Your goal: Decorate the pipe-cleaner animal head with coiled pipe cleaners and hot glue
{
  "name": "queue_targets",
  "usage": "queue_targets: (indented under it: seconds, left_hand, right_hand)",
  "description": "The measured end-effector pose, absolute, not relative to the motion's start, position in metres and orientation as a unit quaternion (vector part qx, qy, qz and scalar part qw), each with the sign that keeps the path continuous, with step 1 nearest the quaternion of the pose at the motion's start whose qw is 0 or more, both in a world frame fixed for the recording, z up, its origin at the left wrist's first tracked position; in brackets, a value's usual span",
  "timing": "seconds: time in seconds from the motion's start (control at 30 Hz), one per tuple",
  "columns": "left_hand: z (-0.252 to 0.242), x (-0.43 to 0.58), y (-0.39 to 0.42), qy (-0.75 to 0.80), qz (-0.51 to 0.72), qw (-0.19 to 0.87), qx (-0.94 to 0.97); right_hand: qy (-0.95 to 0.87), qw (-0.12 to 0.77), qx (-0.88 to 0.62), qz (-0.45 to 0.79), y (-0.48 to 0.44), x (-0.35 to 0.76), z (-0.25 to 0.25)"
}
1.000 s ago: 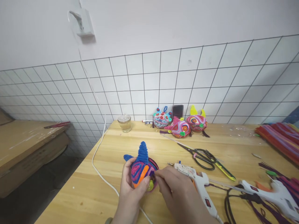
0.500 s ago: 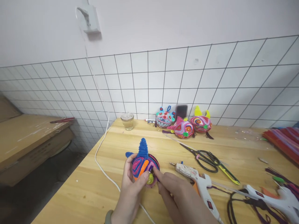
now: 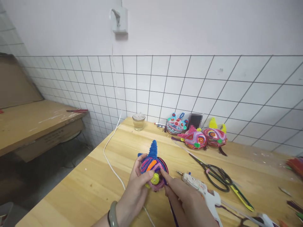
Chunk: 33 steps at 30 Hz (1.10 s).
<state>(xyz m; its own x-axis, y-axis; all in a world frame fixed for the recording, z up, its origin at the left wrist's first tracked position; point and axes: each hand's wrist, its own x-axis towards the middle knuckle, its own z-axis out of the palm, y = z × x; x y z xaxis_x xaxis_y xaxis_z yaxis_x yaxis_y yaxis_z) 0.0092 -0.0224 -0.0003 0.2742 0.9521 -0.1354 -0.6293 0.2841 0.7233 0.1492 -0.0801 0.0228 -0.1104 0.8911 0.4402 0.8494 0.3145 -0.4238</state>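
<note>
My left hand (image 3: 139, 181) grips a round ornament (image 3: 151, 165) wrapped in pink, blue, purple and orange fuzzy strips. A blue horn (image 3: 153, 149) stands up from its top, and a yellow coil (image 3: 155, 179) sits on the near side by my thumb. My right hand (image 3: 181, 192) is closed, its index fingertip against the ornament's right side. A dark purple strand (image 3: 174, 212) runs from these fingers down below the hand. The exact spot where it meets the ornament is partly hidden by my fingers.
Beside my right hand lies a white glue gun (image 3: 201, 187), with black scissors (image 3: 213, 173) and a yellow-green cutter (image 3: 241, 197) behind it. Finished-looking ornaments (image 3: 195, 138) stand by the tiled wall near a glass cup (image 3: 138, 122). A white cable (image 3: 111, 170) crosses the table (image 3: 82, 189).
The view has swung left and tilted, so things sit further right in the picture. The ornament stays in my left hand, with my right fingertip still against it. More of the purple strand shows.
</note>
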Motion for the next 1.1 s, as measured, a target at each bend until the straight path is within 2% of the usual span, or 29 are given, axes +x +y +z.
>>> queue_targets:
  seconds: [0.1,0.27,0.6,0.97,1.1]
  left_hand:
    - [0.001,0.009,-0.022,0.289,0.530,0.750,0.273]
    - [0.000,0.010,-0.021,0.285,0.536,0.749,0.264]
    - [0.002,0.010,-0.023,0.266,0.540,0.746,0.284]
    - [0.000,0.010,-0.021,0.266,0.547,0.739,0.290]
    - [0.000,0.009,-0.021,0.271,0.547,0.738,0.288]
  right_hand:
    - [-0.773,0.286,-0.558,0.092,-0.078,0.152,0.021]
    - [-0.754,0.334,-0.555,0.106,-0.075,0.151,0.014]
    - [-0.774,0.321,-0.537,0.093,-0.073,0.157,0.000]
    - [-0.722,0.428,-0.543,0.023,-0.065,0.148,-0.031]
    - [-0.722,0.412,-0.554,0.037,-0.068,0.148,-0.028]
